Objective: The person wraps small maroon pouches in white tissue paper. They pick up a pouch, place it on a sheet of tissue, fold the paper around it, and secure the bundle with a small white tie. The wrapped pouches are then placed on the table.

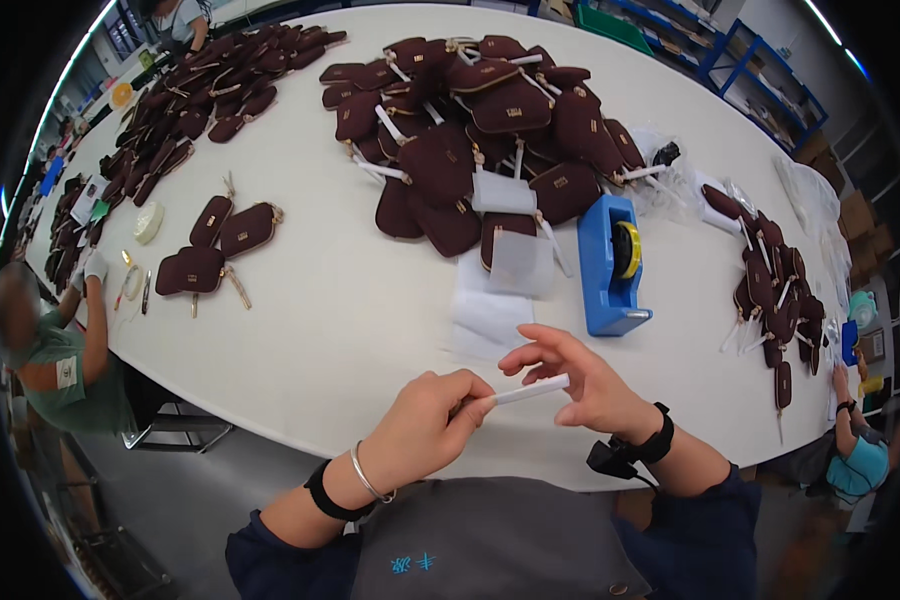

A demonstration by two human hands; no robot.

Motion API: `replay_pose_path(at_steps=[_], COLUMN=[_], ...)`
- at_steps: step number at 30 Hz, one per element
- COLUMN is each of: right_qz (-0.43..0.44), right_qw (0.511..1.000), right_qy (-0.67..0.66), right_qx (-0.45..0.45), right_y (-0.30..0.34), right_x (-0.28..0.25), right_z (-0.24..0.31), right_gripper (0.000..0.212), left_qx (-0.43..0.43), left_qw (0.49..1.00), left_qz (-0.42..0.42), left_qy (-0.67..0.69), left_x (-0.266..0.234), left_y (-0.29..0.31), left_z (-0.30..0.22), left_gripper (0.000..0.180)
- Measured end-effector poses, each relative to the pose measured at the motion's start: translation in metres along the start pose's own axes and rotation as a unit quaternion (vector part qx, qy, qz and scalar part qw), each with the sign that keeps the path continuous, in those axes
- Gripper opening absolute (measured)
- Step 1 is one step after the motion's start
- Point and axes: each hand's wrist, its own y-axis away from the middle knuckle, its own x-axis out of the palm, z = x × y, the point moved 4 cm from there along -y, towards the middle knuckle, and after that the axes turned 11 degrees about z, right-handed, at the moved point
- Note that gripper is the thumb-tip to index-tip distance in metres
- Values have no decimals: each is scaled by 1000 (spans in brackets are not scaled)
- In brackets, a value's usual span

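My left hand (425,422) pinches one end of a narrow white strip (532,389), which looks like rolled or folded paper. Its other end points up to the right, between the spread thumb and fingers of my right hand (595,392). Those right fingers are apart and do not appear to grip it. Just beyond my hands lie thin white sheets (485,312) and a translucent sheet (523,266). Farther off is a large heap of dark maroon zip pouches (440,165), many with white-wrapped straps.
A blue tape dispenser (598,285) stands beyond my right hand. More maroon pouches (760,275) lie at the right, three pouches (192,270) at the left, and a long pile (185,105) at the far left. Co-workers are at the left (75,370) and right (858,460) edges.
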Motion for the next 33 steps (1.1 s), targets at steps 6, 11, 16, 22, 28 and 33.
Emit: replay_pose_path(at_steps=[6,11,16,22,28,33], right_qz=[155,144,70,-220,-293,-329], right_qw=[964,942,965,957,955,939], right_qy=[176,177,86,-157,-32,27], right_qx=[128,246,239,-102,16,94], right_y=[-18,-28,-48,-127,-136,-98], right_x=[22,20,-10,-118,-140,-132], right_z=[-12,-27,-4,96,54,1], right_gripper=[77,52,47,28,20,30], left_qx=[81,116,106,-25,-112,-266], left_qw=[991,988,990,980,846,804], left_qz=[60,87,-83,-192,-390,-364], left_qy=[91,56,41,-38,-347,-388], left_x=[3,-3,-47,-132,-265,-303], left_y=[-8,-27,-23,-17,23,32], left_z=[-16,-12,16,102,185,196], left_gripper=[15,22,26,26,47,78])
